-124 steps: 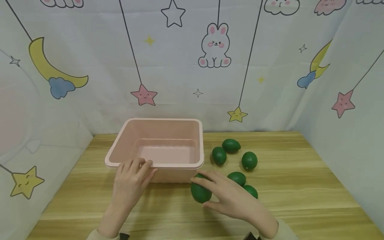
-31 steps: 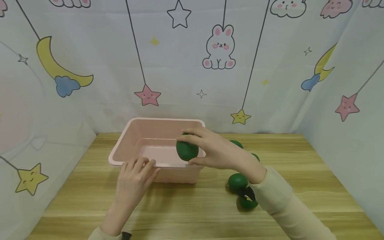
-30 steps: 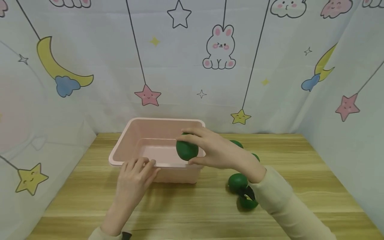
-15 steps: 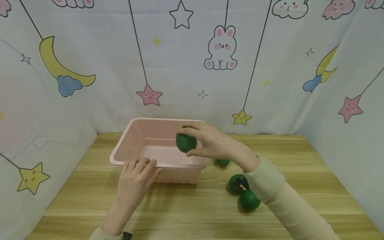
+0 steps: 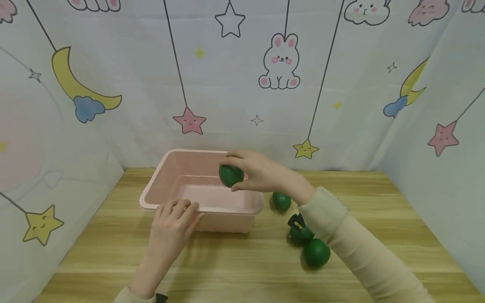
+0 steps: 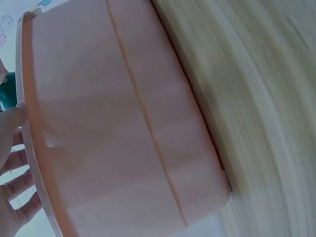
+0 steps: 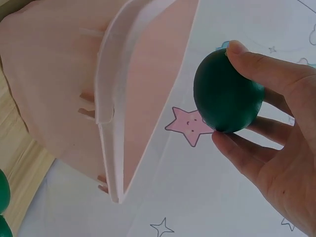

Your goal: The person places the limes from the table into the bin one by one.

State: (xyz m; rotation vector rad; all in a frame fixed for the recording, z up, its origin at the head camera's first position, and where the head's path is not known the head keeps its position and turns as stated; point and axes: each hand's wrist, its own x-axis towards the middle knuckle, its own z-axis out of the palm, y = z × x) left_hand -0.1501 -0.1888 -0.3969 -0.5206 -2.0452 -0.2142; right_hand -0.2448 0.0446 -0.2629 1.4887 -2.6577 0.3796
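In the head view my right hand (image 5: 261,170) holds a smooth green lime (image 5: 231,174) above the right half of a pink plastic basin (image 5: 201,221). The right wrist view shows thumb and fingertips pinching this lime (image 7: 227,91), apart from the basin's rim. My left hand (image 5: 172,223) grips the basin's near rim, fingers over the edge. In the left wrist view the thumb (image 6: 15,116) lies on the rim, with the other fingers on its inner side. As far as the head view shows, the basin's floor is bare.
Right of the basin, several more limes lie on the wooden table (image 5: 235,269): one by its corner (image 5: 281,202), and two nearer ones, a partly covered lime (image 5: 301,235) and a fully visible lime (image 5: 316,253). My right forearm hides table behind it. A patterned cloth (image 5: 235,88) surrounds the table.
My right hand has picked the lime up from beside the basin, carried it over the rim, then moved it slightly farther back and left. The left hand keeps its grip on the rim.
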